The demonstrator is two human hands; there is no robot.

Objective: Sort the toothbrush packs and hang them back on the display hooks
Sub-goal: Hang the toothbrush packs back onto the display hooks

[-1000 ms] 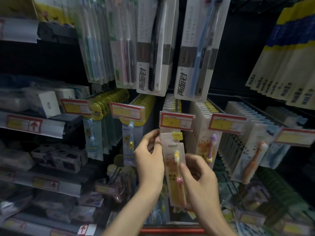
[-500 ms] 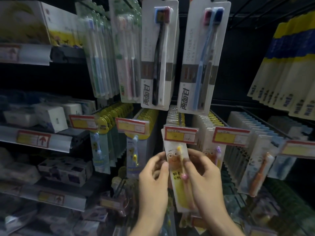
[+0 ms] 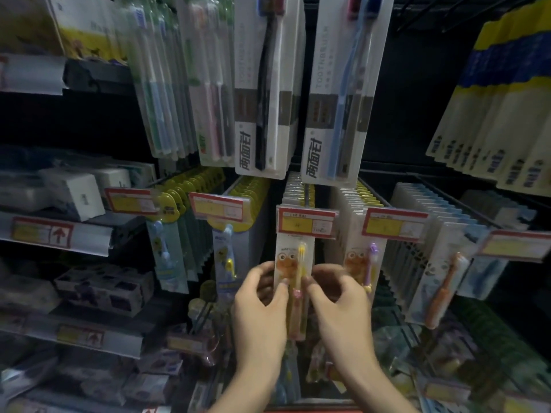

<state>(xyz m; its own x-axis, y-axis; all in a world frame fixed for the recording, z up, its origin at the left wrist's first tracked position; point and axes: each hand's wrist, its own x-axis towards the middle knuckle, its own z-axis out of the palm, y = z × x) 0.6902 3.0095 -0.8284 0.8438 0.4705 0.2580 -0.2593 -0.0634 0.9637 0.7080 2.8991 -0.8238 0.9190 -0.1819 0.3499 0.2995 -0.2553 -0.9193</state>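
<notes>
**Hanging a child's toothbrush pack on the centre hook**

Head view. Both hands meet at one toothbrush pack [image 3: 293, 263], which has a yellow brush on a cartoon frog card. The left hand [image 3: 259, 317] grasps its left edge, thumb on the front, fingers curled behind. The right hand [image 3: 343, 317] pinches the right edge the same way. The pack is upright, just under the red-and-yellow price tag [image 3: 307, 223], at the front of the centre hook [image 3: 304, 193]. Its top is hidden behind the tag, so I cannot tell whether the hang hole is on the wire yet.

Step, as I judge it: hanging this pack, near the end. The next move calls for sliding it back along the wire to the matching row, then letting go with both hands — gently, since a thin card may swing or slip off the tip.

Holders:
- The centre hook carries a deep row of like packs [image 3: 290, 186].
- The hook to its right holds purple-brush packs [image 3: 362, 263]; further right are orange-brush packs [image 3: 441, 293].
- The left hooks hold yellow-topped packs [image 3: 185, 189].
- Above hang tall adult packs [image 3: 265, 84].
- The far-left shelf [image 3: 89, 234] bears small white boxes [image 3: 77, 195] — contents unseen.
</notes>
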